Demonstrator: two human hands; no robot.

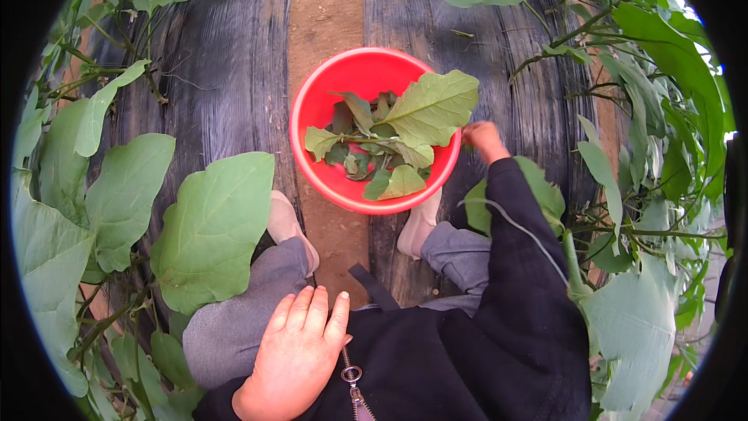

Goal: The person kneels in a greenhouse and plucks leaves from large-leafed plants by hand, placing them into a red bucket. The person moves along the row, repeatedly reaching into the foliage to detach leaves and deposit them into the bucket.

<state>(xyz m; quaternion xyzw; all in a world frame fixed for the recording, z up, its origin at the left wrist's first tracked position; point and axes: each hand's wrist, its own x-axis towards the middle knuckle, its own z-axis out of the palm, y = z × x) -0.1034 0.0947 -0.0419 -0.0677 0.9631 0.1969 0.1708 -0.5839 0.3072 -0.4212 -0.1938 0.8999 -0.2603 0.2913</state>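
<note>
A red plastic basin (362,202) sits on the ground between my feet. Inside it lie several cut leaves and stems, one broad green leaf (433,106) reaching past its right rim. My right hand (484,139) is at that rim, slightly blurred, with the fingers partly hidden; whether it grips the rim or anything else is unclear. Close to my body, my left hand (301,345) lies flat in front of my dark jacket, back up, fingers extended and holding nothing.
Leafy plants, apparently eggplant, line the left (213,231) and the right (631,310). Black plastic mulch film (234,70) covers the ground on either side of a bare soil strip (327,6). A thin pale strand (526,228) crosses my right sleeve.
</note>
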